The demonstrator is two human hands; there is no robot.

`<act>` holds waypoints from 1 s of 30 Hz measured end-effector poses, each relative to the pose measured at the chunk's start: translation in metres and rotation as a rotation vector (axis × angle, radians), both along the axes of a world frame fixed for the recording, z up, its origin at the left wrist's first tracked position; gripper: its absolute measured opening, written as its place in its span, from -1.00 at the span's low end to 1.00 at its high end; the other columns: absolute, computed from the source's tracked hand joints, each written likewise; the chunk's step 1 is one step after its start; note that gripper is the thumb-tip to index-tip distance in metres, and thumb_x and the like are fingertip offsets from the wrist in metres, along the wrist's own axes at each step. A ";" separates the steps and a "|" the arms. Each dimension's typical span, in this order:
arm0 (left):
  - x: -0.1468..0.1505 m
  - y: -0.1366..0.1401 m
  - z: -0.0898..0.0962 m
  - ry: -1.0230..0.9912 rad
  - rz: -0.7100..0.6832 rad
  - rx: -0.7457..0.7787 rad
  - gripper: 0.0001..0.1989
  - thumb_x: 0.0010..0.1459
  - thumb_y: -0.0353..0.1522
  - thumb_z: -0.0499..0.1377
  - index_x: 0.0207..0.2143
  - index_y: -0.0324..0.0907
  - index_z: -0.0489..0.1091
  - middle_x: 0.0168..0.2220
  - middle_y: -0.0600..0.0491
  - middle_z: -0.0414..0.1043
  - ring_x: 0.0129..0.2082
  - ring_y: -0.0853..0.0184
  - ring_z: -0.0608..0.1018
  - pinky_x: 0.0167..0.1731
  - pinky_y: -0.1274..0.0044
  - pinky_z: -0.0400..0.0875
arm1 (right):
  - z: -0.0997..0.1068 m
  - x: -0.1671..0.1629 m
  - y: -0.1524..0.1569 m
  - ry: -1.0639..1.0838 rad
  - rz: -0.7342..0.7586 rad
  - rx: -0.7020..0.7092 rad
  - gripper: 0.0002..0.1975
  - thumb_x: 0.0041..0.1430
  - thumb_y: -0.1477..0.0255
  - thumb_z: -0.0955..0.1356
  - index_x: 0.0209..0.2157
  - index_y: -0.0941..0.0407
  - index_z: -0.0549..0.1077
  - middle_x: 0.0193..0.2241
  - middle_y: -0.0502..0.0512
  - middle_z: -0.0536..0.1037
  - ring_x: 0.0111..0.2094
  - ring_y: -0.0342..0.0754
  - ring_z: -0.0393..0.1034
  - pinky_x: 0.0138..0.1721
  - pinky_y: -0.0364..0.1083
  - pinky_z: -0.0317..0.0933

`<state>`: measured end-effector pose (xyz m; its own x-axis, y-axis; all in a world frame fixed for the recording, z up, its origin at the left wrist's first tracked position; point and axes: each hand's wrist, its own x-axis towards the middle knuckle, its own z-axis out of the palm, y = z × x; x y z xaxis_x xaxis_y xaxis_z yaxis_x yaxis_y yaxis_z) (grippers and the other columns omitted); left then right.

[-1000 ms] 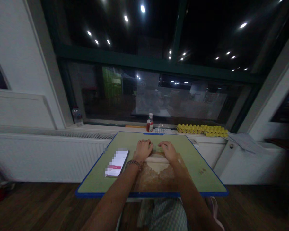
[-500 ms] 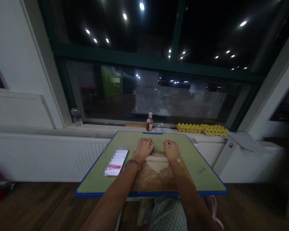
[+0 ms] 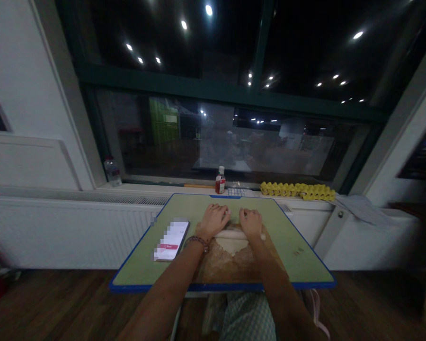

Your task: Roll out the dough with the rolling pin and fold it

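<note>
A pale rolling pin (image 3: 231, 234) lies crosswise over a sheet of light dough (image 3: 232, 245). Both are on a brown, floury board (image 3: 230, 270). My left hand (image 3: 214, 221) rests over the pin's left part, its fingers curled forward and down. Over the right part is my right hand (image 3: 251, 223), bent the same way, with the pin's tip showing just beyond it. Palms and fingers hide much of the pin. The dough's near edge is ragged and tapers toward me.
The board sits on a green table with a blue rim (image 3: 135, 287). A phone (image 3: 173, 240) with a lit screen lies left of my arm. On the sill stand a small red-labelled bottle (image 3: 220, 181), a yellow egg tray (image 3: 298, 191) and a clear bottle (image 3: 112, 171).
My two hands have come slightly closer together, the left shifting right and the right shifting a little left. The rolling pin stays in nearly the same place on the dough.
</note>
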<state>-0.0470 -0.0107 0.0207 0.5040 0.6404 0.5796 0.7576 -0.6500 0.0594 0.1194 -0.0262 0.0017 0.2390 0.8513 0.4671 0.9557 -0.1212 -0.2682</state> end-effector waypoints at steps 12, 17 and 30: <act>0.006 0.004 -0.013 0.001 0.297 -0.158 -0.64 0.25 -0.30 0.08 0.06 -0.26 0.32 0.05 -0.15 0.45 0.05 0.07 0.40 0.02 0.28 0.22 | -0.001 0.002 0.008 -0.037 0.008 -0.025 -0.59 0.40 0.34 0.12 -0.18 0.13 0.57 -0.23 0.21 0.62 -0.15 0.03 0.43 -0.18 -0.08 0.12; 0.006 0.003 -0.013 -0.009 0.347 -0.171 -0.67 0.28 -0.27 0.04 0.00 -0.25 0.35 0.01 -0.15 0.47 0.03 0.07 0.41 0.02 0.28 0.22 | 0.000 0.001 0.006 -0.016 0.081 0.034 -0.59 0.40 0.36 0.10 -0.16 0.12 0.54 -0.22 0.18 0.60 -0.12 -0.01 0.39 -0.12 -0.11 0.12; 0.011 0.023 -0.019 0.019 0.330 -0.267 -0.66 0.31 -0.23 0.01 -0.07 -0.27 0.40 -0.04 -0.19 0.50 0.03 0.09 0.46 -0.01 0.34 0.28 | 0.000 0.005 0.015 -0.164 0.348 -0.489 -0.58 0.37 0.25 0.11 0.02 0.00 0.49 0.13 0.07 0.46 0.13 0.00 0.28 0.17 0.02 0.00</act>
